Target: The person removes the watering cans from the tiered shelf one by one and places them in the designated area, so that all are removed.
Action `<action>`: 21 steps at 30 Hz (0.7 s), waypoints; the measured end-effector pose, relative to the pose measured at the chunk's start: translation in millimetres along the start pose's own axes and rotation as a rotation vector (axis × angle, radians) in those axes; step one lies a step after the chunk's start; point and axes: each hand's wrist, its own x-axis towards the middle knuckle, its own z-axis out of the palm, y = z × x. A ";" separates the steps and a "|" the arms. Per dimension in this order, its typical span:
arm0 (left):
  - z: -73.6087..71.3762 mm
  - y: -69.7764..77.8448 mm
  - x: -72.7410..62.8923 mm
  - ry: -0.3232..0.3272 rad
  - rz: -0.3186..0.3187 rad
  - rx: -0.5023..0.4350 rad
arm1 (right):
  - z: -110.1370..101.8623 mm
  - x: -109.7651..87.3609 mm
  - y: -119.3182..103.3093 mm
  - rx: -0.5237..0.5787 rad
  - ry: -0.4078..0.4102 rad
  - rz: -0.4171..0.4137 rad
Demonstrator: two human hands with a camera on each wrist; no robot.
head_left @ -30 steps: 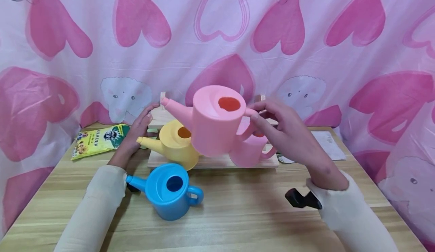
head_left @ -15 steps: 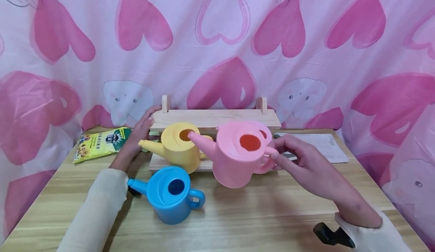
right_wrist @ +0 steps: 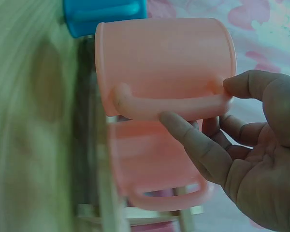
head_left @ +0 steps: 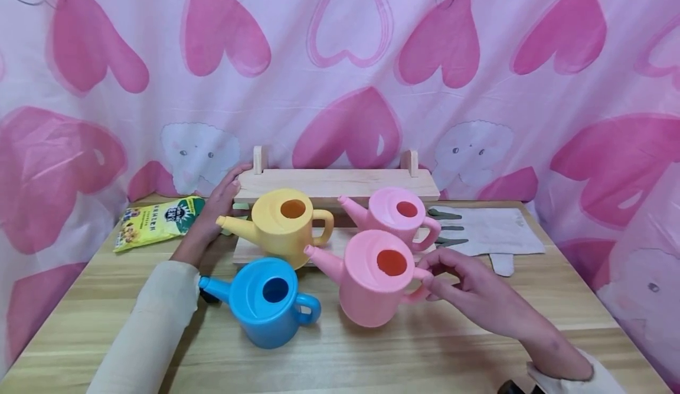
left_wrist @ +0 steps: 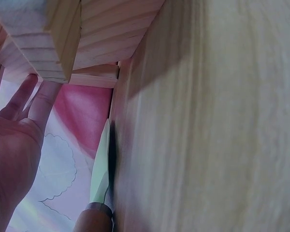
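Note:
My right hand (head_left: pixel 470 285) holds the handle of a pink watering can (head_left: pixel 372 299), thumb and finger pinching it. The can is upright, low over the front of the table; whether its base touches the wood I cannot tell. Behind it a second pink watering can (head_left: pixel 390 220) stands on the lower board of a wooden rack (head_left: pixel 340 184), beside a yellow watering can (head_left: pixel 281 234). A blue watering can (head_left: pixel 268 317) stands on the table at front left. My left hand (left_wrist: pixel 14 150) touches the rack's left end, its visible fingers straight.
A yellow-green packet (head_left: pixel 156 222) lies at the back left. In the left wrist view a trowel (left_wrist: pixel 100 164) with a pale green blade lies near the rack. Grey-green pronged tools (head_left: pixel 451 241) and a white cloth (head_left: pixel 489 231) lie at the back right.
My right hand has brought the pink watering can down and toward me, from above the rack to the table's front. The left hand stays at the rack's end.

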 end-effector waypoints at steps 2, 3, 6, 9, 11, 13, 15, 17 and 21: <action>-0.8 0.1 -0.4 -0.003 0.005 -0.002 | 3.4 1.2 6.4 -0.012 -0.005 0.016; -1.2 0.1 -0.5 -0.005 0.006 -0.002 | 4.9 1.7 9.4 -0.022 -0.008 0.025; -1.3 0.1 -1.2 -0.008 0.009 -0.001 | 8.8 3.1 18.1 -0.024 -0.027 0.050; -1.4 0.0 -1.5 -0.012 0.016 0.000 | 11.5 5.1 25.4 -0.030 -0.045 0.047; -1.6 -0.7 -1.2 -0.013 0.020 -0.002 | 12.9 6.2 29.3 -0.040 -0.048 0.033; -1.8 -1.0 -1.1 -0.012 0.020 -0.004 | 14.3 7.5 32.3 -0.046 -0.052 0.021; -2.0 -1.0 -1.0 -0.006 0.017 -0.004 | 15.7 8.6 34.6 -0.046 -0.057 0.017; -1.5 -1.0 -1.1 -0.009 0.019 -0.006 | 17.3 9.0 36.7 -0.043 -0.061 0.021; -1.4 -1.2 -0.9 -0.010 0.018 -0.001 | 20.9 10.2 39.6 -0.034 -0.062 0.043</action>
